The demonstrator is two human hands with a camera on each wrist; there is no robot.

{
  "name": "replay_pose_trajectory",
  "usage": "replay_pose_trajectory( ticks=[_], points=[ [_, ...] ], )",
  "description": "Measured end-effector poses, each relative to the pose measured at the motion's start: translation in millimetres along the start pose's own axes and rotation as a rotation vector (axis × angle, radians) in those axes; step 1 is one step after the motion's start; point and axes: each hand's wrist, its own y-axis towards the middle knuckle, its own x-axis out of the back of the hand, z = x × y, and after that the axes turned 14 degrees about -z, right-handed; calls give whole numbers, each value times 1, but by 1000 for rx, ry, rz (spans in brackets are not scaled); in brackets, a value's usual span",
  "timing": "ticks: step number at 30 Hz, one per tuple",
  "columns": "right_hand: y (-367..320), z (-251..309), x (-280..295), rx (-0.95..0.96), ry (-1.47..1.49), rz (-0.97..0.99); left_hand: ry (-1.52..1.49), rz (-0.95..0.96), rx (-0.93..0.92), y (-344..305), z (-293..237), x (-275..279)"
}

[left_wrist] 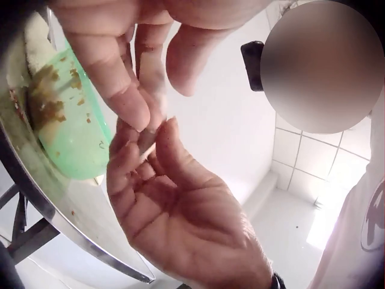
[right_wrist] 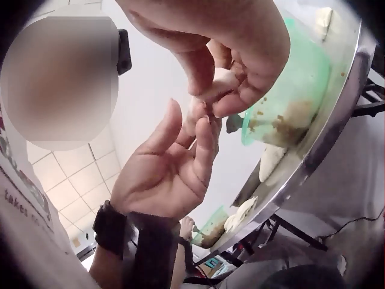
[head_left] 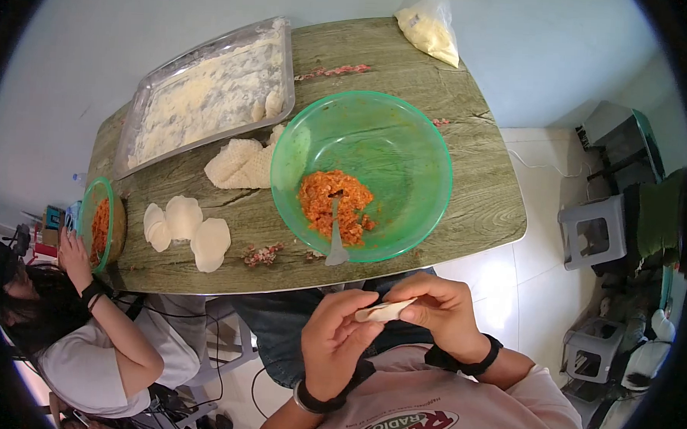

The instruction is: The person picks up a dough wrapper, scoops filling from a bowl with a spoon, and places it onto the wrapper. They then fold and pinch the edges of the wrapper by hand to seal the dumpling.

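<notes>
**Dumpling wrapper pinched between both hands below the tabletop edge**

The wooden tabletop (head_left: 467, 181) carries a green bowl (head_left: 408, 141) with orange filling (head_left: 325, 198) and a spoon (head_left: 335, 241) inside. Just in front of its near edge, above the person's lap, the left hand (head_left: 336, 338) and right hand (head_left: 440, 309) meet. Each grip is narrow, fingertips pinching one end of a pale folded dumpling wrapper (head_left: 384, 311) held between them.

Translucent green bowl (head_left: 396, 140) with orange filling (head_left: 335, 203), grey-brown wood-grain table (head_left: 486, 190), pale white wrappers (head_left: 197, 231), silver tray (head_left: 145, 106)
</notes>
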Motion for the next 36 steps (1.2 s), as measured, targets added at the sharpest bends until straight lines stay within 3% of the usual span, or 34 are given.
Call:
replay_pose_trajectory(
  ticks=[2, 10, 23, 26, 36],
  points=[
    [0, 0, 0, 16, 24, -10, -48, -49, 37, 1, 0, 3],
    [-1, 2, -1, -93, 88, -31, 250, -89, -240, 2, 4, 10],
    [-2, 4, -3, 24, 18, -25, 285, -51, -253, 8, 0, 10],
    [-3, 5, -2, 16, -9, 0, 206, -136, -211, 6, 0, 6],
    [-3, 6, -7, -22, -12, 68, 380, -53, -374, 7, 3, 9]
  ],
)
